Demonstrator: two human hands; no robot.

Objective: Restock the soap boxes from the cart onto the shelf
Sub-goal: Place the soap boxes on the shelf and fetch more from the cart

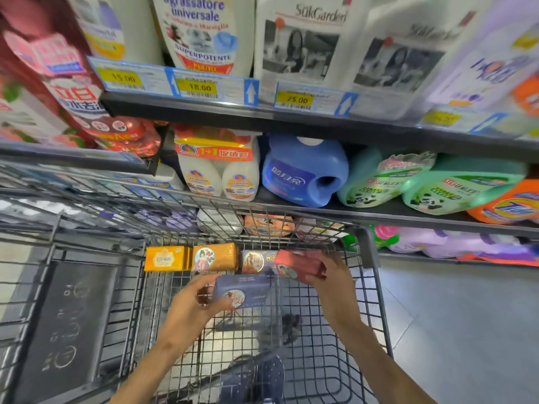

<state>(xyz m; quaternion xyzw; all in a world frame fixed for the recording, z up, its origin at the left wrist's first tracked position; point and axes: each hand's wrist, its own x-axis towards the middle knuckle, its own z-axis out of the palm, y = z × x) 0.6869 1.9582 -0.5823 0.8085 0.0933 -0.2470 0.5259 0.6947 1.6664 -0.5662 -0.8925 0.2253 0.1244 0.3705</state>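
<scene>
Both my hands are inside the wire cart (370,275), each holding a soap box. My left hand (192,307) grips a dark blue soap box (243,290) with a round picture on its front. My right hand (332,275) holds a red soap box (297,265) a little higher and to the right. Against the cart's far wall stand three more boxes: an orange one (164,258), a gold one (214,257) and a purple-blue one (258,260), partly hidden behind the red box.
Shelves (379,214) rise right behind the cart. They carry white twin bottles (217,177), a blue jug (303,170), green bottles (382,179) and an orange jug (507,204). Tall white bottles stand above yellow price tags (198,87). Grey floor (466,330) lies to the right.
</scene>
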